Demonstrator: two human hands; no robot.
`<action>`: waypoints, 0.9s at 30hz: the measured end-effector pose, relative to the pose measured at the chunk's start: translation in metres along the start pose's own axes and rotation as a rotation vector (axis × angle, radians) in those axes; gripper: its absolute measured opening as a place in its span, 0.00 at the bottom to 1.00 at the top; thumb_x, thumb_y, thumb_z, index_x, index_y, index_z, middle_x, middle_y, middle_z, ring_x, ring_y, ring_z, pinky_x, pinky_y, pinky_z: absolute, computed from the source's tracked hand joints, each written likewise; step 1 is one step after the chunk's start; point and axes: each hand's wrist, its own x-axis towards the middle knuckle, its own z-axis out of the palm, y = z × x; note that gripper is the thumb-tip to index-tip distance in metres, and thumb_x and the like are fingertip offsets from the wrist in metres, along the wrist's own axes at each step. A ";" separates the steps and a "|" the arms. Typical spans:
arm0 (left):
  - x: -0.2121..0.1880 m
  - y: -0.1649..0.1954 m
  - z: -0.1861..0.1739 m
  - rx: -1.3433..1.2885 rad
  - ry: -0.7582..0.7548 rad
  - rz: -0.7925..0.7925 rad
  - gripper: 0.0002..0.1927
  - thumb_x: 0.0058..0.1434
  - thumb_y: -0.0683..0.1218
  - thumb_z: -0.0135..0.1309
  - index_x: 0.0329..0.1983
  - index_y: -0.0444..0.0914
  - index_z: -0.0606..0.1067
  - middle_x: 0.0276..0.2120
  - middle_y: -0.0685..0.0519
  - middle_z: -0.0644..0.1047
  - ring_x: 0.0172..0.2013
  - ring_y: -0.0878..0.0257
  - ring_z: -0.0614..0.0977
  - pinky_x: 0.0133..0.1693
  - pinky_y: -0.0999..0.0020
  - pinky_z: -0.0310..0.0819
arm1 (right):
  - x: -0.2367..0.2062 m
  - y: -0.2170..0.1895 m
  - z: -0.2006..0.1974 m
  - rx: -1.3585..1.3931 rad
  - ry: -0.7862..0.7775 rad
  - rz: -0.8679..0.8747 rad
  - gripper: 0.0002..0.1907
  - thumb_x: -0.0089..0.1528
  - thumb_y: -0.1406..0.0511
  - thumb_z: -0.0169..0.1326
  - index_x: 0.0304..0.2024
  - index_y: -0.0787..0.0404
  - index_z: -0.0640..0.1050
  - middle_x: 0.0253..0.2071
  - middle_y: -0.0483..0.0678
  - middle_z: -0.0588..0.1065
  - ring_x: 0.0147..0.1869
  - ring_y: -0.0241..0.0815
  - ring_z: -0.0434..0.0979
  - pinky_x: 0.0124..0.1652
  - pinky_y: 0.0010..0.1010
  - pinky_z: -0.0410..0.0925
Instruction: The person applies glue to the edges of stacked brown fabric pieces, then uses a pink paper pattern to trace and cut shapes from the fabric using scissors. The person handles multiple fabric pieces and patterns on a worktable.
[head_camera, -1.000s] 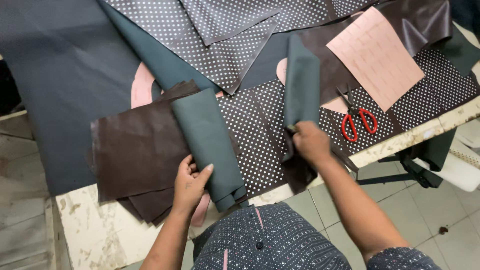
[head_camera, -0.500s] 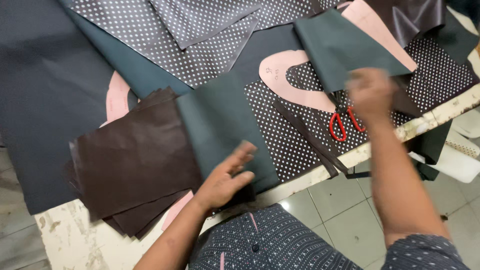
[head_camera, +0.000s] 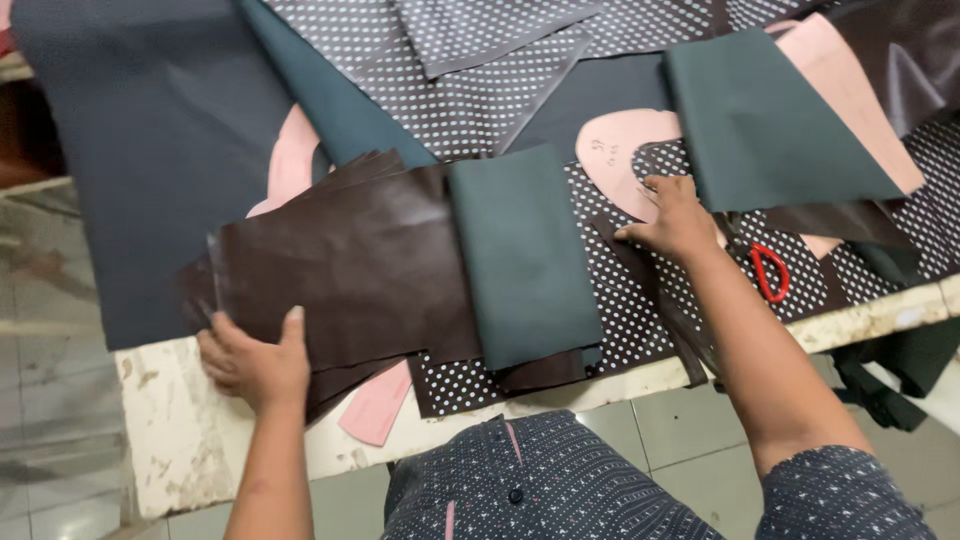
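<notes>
My left hand (head_camera: 255, 362) grips the near left corner of a stack of dark brown leather sheets (head_camera: 340, 265), thumb on top. A folded dark green sheet (head_camera: 522, 255) lies across the stack's right end. My right hand (head_camera: 675, 217) rests flat on the dotted dark material (head_camera: 625, 300), fingers touching a pink sole-shaped pattern (head_camera: 620, 155). Another dark green sheet (head_camera: 765, 120) lies just beyond that hand, over a pink card (head_camera: 850, 90). Red-handled scissors (head_camera: 768, 270) sit right of my right wrist.
A large dark grey sheet (head_camera: 150, 150) covers the table's left part. More dotted pieces (head_camera: 450, 70) and a glossy dark sheet (head_camera: 910, 50) lie at the back. The worn white table edge (head_camera: 180, 440) runs along the front, with tiled floor (head_camera: 660, 430) below.
My left hand has slid from the green sheet to the brown stack's left corner. My right hand has let go of the other green sheet, now lying at the right, and come down onto the dotted material.
</notes>
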 end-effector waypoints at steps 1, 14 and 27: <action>0.003 -0.013 0.000 -0.005 0.020 -0.104 0.52 0.52 0.63 0.71 0.68 0.30 0.61 0.64 0.31 0.61 0.61 0.32 0.60 0.56 0.28 0.51 | -0.003 -0.010 0.000 0.019 0.052 -0.024 0.45 0.44 0.50 0.73 0.59 0.61 0.72 0.54 0.57 0.73 0.55 0.57 0.75 0.49 0.46 0.68; 0.014 -0.053 -0.005 -0.180 0.007 -0.037 0.22 0.64 0.52 0.64 0.51 0.31 0.76 0.44 0.39 0.80 0.44 0.42 0.81 0.47 0.50 0.73 | -0.113 -0.197 0.078 0.032 -0.062 -0.252 0.42 0.57 0.51 0.61 0.65 0.69 0.64 0.47 0.59 0.72 0.47 0.59 0.77 0.44 0.44 0.72; 0.031 -0.104 -0.021 -0.120 0.158 -0.070 0.15 0.65 0.44 0.61 0.52 0.32 0.75 0.47 0.42 0.78 0.48 0.43 0.78 0.50 0.48 0.69 | -0.079 -0.012 -0.046 0.604 0.016 0.264 0.22 0.59 0.66 0.61 0.55 0.69 0.78 0.48 0.55 0.79 0.48 0.46 0.78 0.49 0.35 0.71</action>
